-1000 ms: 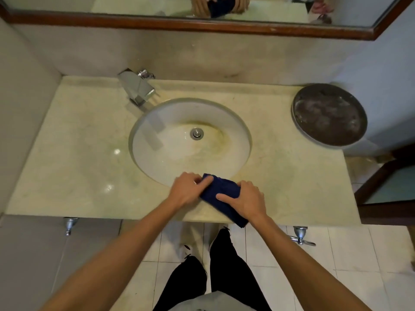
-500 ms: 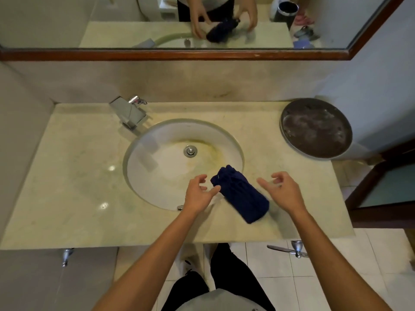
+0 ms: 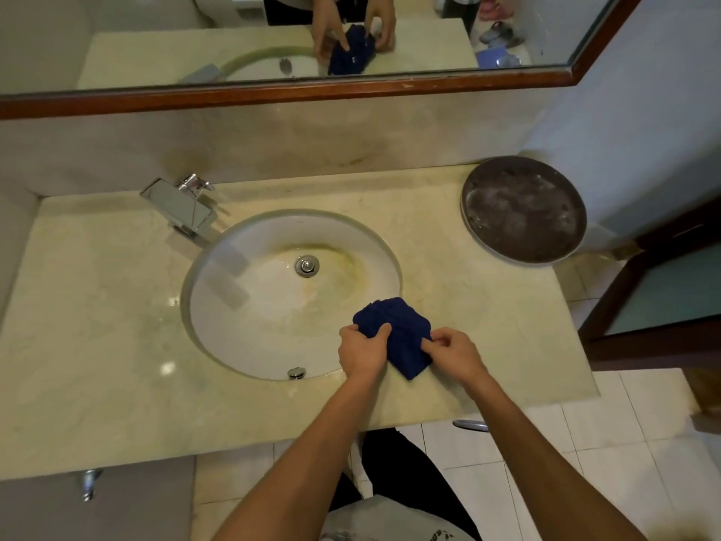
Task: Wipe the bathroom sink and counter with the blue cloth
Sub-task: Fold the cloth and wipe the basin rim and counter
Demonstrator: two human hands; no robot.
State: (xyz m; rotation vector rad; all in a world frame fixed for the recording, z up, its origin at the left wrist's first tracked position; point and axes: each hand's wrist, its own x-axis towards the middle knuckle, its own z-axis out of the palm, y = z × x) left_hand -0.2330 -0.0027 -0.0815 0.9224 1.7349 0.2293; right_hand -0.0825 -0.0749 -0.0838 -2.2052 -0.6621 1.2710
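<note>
The dark blue cloth (image 3: 396,331) lies bunched on the beige marble counter (image 3: 97,345), at the near right rim of the oval white sink (image 3: 253,322). My left hand (image 3: 361,351) grips its left edge, thumb on top. My right hand (image 3: 454,353) pinches its right edge. The sink bowl shows yellowish stains around the chrome drain (image 3: 307,265).
A chrome faucet (image 3: 179,208) stands at the sink's back left. A round dark tray (image 3: 522,208) sits on the counter's far right. A wood-framed mirror (image 3: 273,93) runs above the backsplash. A dark door frame (image 3: 647,290) is to the right. White floor tiles lie below.
Half a second ago both hands were off the cloth, fingers spread beside it. Now both hold it again, and it is more bunched. The camera has tilted up.
</note>
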